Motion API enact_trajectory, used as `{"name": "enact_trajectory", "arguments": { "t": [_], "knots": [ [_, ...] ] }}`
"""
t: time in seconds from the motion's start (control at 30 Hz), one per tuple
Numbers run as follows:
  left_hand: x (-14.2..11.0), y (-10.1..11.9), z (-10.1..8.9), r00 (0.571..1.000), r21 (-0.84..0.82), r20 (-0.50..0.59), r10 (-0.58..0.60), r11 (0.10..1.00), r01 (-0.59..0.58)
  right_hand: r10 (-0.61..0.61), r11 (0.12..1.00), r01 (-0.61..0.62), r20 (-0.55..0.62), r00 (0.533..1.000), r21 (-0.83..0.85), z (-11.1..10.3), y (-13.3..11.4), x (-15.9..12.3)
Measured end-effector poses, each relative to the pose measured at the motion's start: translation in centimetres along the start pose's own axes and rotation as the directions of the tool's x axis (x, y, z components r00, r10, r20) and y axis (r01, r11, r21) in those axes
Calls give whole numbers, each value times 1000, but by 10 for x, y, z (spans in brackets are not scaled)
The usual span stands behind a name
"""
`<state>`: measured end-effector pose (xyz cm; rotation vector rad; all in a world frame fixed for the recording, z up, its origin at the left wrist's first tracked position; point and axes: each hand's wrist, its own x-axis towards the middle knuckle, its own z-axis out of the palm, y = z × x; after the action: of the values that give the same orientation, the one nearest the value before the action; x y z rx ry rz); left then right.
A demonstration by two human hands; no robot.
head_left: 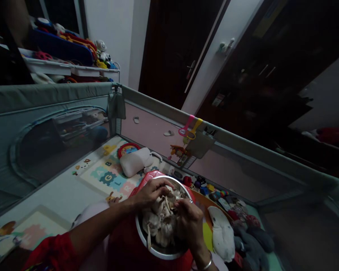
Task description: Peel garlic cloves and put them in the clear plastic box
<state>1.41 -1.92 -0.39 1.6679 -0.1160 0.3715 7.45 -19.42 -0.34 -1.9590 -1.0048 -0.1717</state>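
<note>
Whitish garlic bulbs [163, 229], some with dry stalks, fill a round steel bowl [139, 230]. My left hand [154, 192] reaches over the bowl's far left rim, its fingers curled closed against a garlic bulb [173, 195] near the top of the heap. From the right, my right hand [190, 218] comes in over the bowl with thumb and fingers pinched together at the same bulb. Its exact grip is partly hidden by the fingers. The bowl rests on a red surface [121, 241] close to my body.
A playpen with green-grey padded rails [158, 107] and mesh sides surrounds me. On the printed play mat [98, 184] lie a white cushion-like object [135, 162] and a round red toy [128, 149]. Several toys and a white pillow [222, 233] lie to the right. Toy-filled shelves [53, 67] stand outside.
</note>
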Motion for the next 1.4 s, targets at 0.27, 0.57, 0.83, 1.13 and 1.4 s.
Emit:
{"name": "enact_trajectory", "arguments": {
  "t": [0.27,0.57,0.83,1.13,1.4],
  "knots": [
    [3,-5,-2,990,192,60,125,972,-134,-167,968,151,-66,984,-200,-4,-10,-2],
    [-1,3,7,985,396,143,101,906,-150,-224,959,228,43,974,-167,3,-10,1],
    [-7,2,21,992,520,124,-15,853,-52,-345,908,368,140,928,-201,1,-6,-5],
    [-7,14,15,995,502,103,-5,864,-48,-270,944,282,90,959,-170,6,-9,-2],
    [-8,16,27,999,492,-22,-40,869,46,-388,875,378,30,921,-302,12,-5,-12]
  ]
}}
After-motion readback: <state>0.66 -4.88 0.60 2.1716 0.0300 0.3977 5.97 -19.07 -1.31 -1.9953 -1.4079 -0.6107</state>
